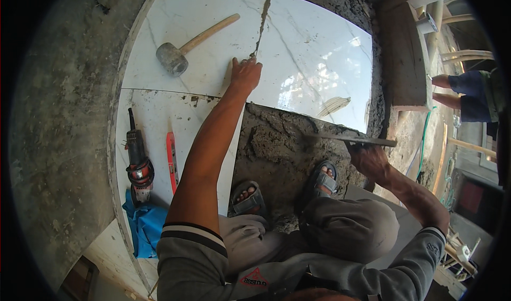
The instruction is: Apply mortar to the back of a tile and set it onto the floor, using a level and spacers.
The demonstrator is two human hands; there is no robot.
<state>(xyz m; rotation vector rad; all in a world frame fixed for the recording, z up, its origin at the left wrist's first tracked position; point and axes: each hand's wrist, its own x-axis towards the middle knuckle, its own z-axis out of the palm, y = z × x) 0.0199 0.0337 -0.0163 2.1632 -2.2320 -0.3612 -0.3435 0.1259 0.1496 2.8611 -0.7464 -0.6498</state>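
Note:
My left hand (246, 73) reaches forward to the joint between two white marbled tiles. Its fingers are bunched and bent down on the mortar-smeared seam; anything between them is hidden. In my right hand (370, 160) is a flat trowel (380, 140), seen nearly edge-on, its blade held over wet mortar (277, 136) along the near edge of the right tile (303, 56). That glossy tile carries a grey mortar smear near its lower right corner. On the left tile (207, 6) lies a rubber mallet (173, 59) with a wooden handle.
A black and red power tool (139, 165), a red spirit level (171, 160) and a blue bag (143, 226) lie on the near left tile (159, 107). My sandalled feet stand in the mortar bed. A concrete block edge (407, 61) borders the right; another person's legs (458, 92) show beyond.

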